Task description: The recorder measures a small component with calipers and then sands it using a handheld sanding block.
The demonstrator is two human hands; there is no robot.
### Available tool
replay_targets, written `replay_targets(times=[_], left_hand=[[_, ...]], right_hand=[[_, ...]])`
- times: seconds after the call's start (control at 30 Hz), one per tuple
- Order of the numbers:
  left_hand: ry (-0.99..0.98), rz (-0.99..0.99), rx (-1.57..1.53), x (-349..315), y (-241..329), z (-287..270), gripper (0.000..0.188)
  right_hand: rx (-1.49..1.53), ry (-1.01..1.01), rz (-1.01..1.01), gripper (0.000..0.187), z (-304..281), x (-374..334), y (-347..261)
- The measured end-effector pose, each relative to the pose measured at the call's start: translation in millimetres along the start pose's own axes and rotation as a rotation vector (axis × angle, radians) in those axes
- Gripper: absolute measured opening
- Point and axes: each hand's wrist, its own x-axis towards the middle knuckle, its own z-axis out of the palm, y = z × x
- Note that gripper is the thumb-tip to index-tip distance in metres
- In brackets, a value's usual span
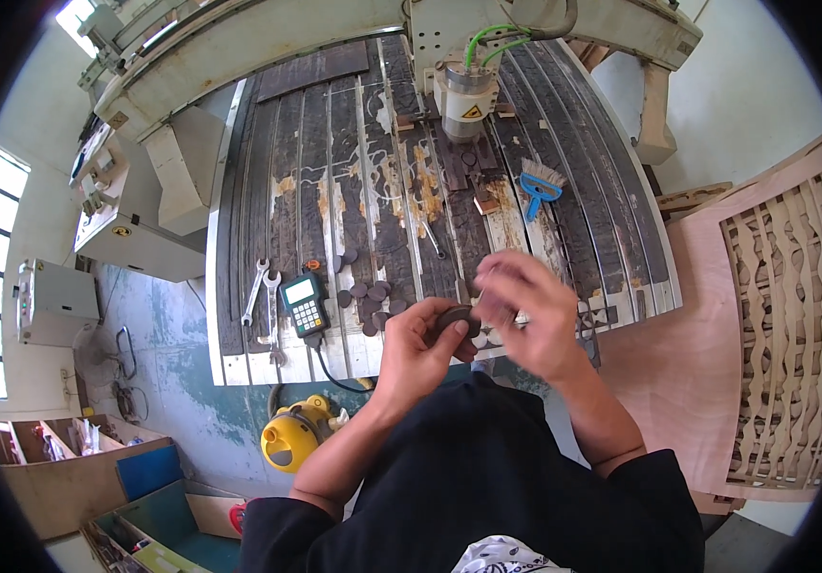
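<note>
My left hand [416, 351] pinches a dark brown round disc [453, 323] between thumb and fingers, just above the front edge of the slotted machine table. Close by on the right, my right hand [537, 320] is raised with bent fingers. Motion smears its fingertips, so whether they hold anything cannot be made out. Several similar dark discs [373, 306] lie loosely grouped on the table, left of my left hand. A handheld control pendant [305, 306] with a screen and keypad rests beyond them, its black cable hanging over the edge.
Two wrenches [256, 291] lie left of the pendant. A blue brush [540, 188] sits toward the right. The spindle [466, 100] hangs from the gantry over dark wood pieces [468, 162]. A yellow vacuum [296, 435] stands below the front edge; a cut-out wooden panel [683, 382] is at right.
</note>
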Motion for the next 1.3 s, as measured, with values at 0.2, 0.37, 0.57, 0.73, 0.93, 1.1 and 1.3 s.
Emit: replay_targets(times=[0.2, 0.37, 0.57, 0.73, 0.93, 1.1, 1.3], left_hand=[[0.039, 0.003, -0.105, -3.6, -1.2, 0.5, 0.017], [0.033, 0.049, 0.003, -6.5, 7.9, 5.2, 0.017], [0.057, 0.062, 0.042, -8.3, 12.7, 8.2, 0.016], [0.004, -0.041, -0.345, -2.2, 0.5, -3.1, 0.017], [0.056, -0.028, -0.288, 0.6, -10.1, -5.0, 0.019], [0.082, -0.001, -0.266, -0.3, -2.9, 1.9, 0.020], [0.051, -0.008, -0.261, -1.3, -3.2, 5.6, 0.019]], right_hand=[[-0.051, -0.047, 0.034, 0.027, -14.4, 9.7, 2.3], [-0.169, -0.061, -0.153, 0.023, -9.7, 10.7, 6.3], [-0.105, -0.072, -0.195, 0.027, -8.0, 9.5, 2.4], [-0.004, 0.068, -0.020, 0.026, -23.2, 7.4, 24.4], [0.174, 0.013, 0.142, 0.035, -16.1, -5.6, 19.8], [0.310, -0.072, 0.185, 0.038, -20.4, -7.7, 19.1], [0.523, 0.009, 0.218, 0.038, -15.5, -7.1, 7.4]])
